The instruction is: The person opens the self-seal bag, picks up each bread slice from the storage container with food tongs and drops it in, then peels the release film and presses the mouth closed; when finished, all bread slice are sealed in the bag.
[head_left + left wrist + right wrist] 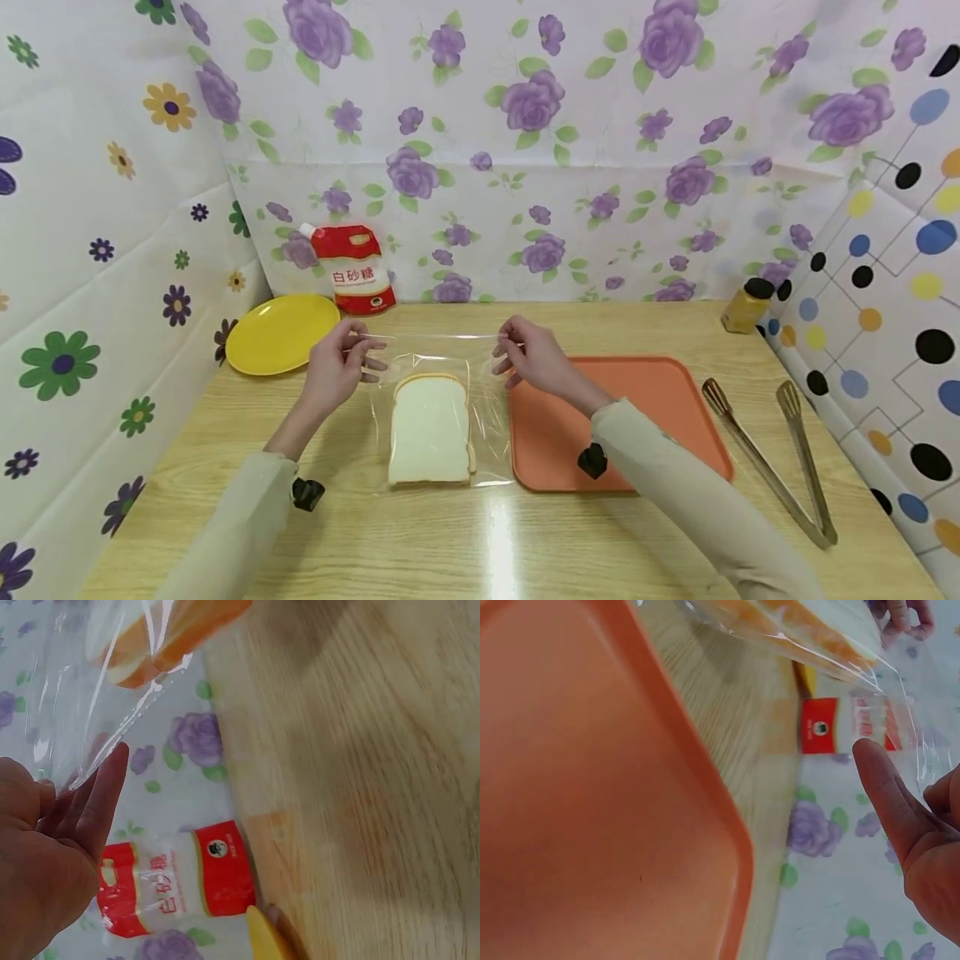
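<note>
Slices of white bread with a brown crust (430, 429) lie inside a clear plastic bag (491, 425), in the middle of the head view. My left hand (337, 367) pinches the bag's upper left corner between thumb and fingers. At the upper right corner, my right hand (531, 354) pinches the same edge, which is stretched straight between both hands. In the left wrist view the left hand (56, 847) holds the film, with the bread (150, 645) above it. The right wrist view shows the right hand (922, 832) at the film, some fingers extended.
An orange tray (637, 417) lies under the right forearm. Metal tongs (772, 475) rest at the far right, and a yellow jar with a black lid (746, 307) stands behind them. A yellow plate (281, 333) and a red and white sugar pouch (352, 271) are at the back left.
</note>
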The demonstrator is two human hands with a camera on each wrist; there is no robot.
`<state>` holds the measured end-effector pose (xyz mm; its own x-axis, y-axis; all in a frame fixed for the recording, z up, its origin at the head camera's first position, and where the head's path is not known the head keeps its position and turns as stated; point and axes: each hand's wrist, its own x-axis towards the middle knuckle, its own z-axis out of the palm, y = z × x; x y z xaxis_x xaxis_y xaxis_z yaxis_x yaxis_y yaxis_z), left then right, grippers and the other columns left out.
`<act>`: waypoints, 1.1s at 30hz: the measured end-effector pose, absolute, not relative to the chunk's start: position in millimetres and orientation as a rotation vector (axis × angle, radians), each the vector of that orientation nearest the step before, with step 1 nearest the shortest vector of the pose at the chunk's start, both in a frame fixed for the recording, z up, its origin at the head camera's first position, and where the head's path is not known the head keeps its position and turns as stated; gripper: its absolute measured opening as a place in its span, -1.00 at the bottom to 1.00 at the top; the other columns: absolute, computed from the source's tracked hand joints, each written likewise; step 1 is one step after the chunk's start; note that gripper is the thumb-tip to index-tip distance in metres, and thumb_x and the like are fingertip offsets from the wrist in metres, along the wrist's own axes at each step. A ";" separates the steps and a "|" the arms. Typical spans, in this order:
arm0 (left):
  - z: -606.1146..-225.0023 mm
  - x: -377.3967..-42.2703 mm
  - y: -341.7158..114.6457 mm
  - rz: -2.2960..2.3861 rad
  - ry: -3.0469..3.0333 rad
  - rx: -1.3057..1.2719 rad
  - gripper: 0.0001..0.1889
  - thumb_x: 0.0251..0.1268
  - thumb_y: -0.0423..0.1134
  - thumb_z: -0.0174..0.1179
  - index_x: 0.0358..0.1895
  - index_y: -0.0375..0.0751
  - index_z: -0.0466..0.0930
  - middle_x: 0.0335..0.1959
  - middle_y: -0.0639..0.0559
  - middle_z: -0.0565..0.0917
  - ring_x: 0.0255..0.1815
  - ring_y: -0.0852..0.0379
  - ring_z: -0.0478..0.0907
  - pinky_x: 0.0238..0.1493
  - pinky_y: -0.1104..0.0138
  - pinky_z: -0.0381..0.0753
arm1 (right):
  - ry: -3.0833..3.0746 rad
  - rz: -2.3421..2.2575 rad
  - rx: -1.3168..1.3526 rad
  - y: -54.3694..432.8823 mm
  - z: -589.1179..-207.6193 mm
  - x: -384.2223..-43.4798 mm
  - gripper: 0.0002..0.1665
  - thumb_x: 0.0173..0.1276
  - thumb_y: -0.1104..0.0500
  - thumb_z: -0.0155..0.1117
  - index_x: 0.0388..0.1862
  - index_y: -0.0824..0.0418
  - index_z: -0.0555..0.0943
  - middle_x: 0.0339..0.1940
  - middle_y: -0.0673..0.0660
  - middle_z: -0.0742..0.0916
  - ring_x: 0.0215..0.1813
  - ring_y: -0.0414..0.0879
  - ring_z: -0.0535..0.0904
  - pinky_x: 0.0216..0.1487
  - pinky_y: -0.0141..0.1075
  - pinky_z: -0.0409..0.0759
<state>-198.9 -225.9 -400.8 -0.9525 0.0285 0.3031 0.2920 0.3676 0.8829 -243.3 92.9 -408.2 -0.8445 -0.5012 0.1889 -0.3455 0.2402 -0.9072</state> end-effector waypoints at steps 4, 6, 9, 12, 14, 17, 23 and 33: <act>-409.0 -211.6 -228.8 -1.607 -2.440 -0.226 -0.92 0.49 -0.51 0.05 -0.06 -0.37 0.38 -0.10 -0.43 0.69 -0.32 -0.32 0.72 -0.44 0.13 0.73 | 2.399 -1.555 -0.781 89.9 -413.1 -251.8 -0.90 0.61 0.33 -0.04 -0.09 0.34 0.44 -0.20 0.38 0.69 -0.26 0.28 0.73 -0.42 0.12 0.69; -414.1 -216.9 -229.9 -1.597 -2.458 -0.209 -0.93 0.49 -0.52 0.04 -0.08 -0.38 0.38 -0.10 -0.43 0.69 -0.33 -0.28 0.72 -0.44 0.10 0.73 | 2.437 -1.495 -0.763 88.4 -414.3 -254.8 -0.91 0.61 0.32 -0.02 -0.10 0.33 0.45 -0.23 0.35 0.69 -0.26 0.30 0.73 -0.43 0.09 0.70; -420.7 -222.4 -230.9 -1.530 -2.494 -0.203 -0.93 0.47 -0.54 0.05 -0.12 -0.36 0.40 -0.13 -0.42 0.69 -0.33 -0.24 0.73 -0.45 0.17 0.73 | 2.498 -1.420 -0.743 86.9 -415.9 -259.5 -0.92 0.59 0.33 0.01 -0.09 0.33 0.47 -0.26 0.30 0.69 -0.27 0.27 0.73 -0.45 0.07 0.70; -425.7 -225.2 -233.1 -1.402 -2.540 -0.206 -0.91 0.44 -0.56 0.08 -0.15 -0.34 0.42 -0.17 -0.40 0.71 -0.31 -0.22 0.73 -0.50 0.29 0.71 | 2.548 -1.341 -0.747 84.8 -418.6 -265.5 -0.91 0.59 0.33 0.03 -0.07 0.33 0.49 -0.27 0.27 0.68 -0.28 0.23 0.73 -0.45 0.05 0.70; -428.1 -227.1 -234.5 -1.300 -2.572 -0.206 -0.89 0.41 -0.57 0.11 -0.16 -0.33 0.44 -0.20 -0.37 0.71 -0.31 -0.19 0.72 -0.49 0.31 0.69 | 2.573 -1.282 -0.761 83.3 -421.1 -269.1 -0.89 0.58 0.34 0.03 -0.04 0.36 0.50 -0.26 0.27 0.68 -0.28 0.21 0.73 -0.46 0.01 0.71; -430.9 -232.5 -235.6 -1.139 -2.626 -0.230 -0.90 0.40 -0.54 0.15 -0.17 -0.31 0.48 -0.22 -0.28 0.71 -0.30 -0.11 0.71 -0.38 0.25 0.70 | 2.621 -1.167 -0.771 81.0 -424.4 -273.2 -0.84 0.58 0.32 0.04 -0.03 0.41 0.52 -0.27 0.31 0.69 -0.32 0.18 0.73 -0.49 -0.09 0.70; -435.8 -244.9 -234.4 -0.951 -2.714 -0.238 -0.89 0.37 -0.53 0.18 -0.20 -0.25 0.51 -0.24 -0.19 0.67 -0.29 -0.06 0.65 -0.23 0.12 0.68 | 2.714 -0.915 -0.781 78.4 -429.4 -278.4 -0.79 0.57 0.32 0.04 -0.01 0.43 0.56 -0.37 0.27 0.71 -0.46 0.06 0.70 -0.57 -0.27 0.61; -444.5 -247.5 -233.0 -0.877 -2.770 -0.195 -0.90 0.40 -0.49 0.15 -0.17 -0.22 0.49 -0.29 -0.15 0.66 -0.30 -0.05 0.60 -0.26 0.13 0.62 | 2.818 -0.784 -0.863 77.1 -433.9 -288.1 -0.78 0.52 0.34 0.08 -0.02 0.43 0.62 -0.43 0.13 0.70 -0.64 -0.15 0.56 -0.43 -0.28 0.62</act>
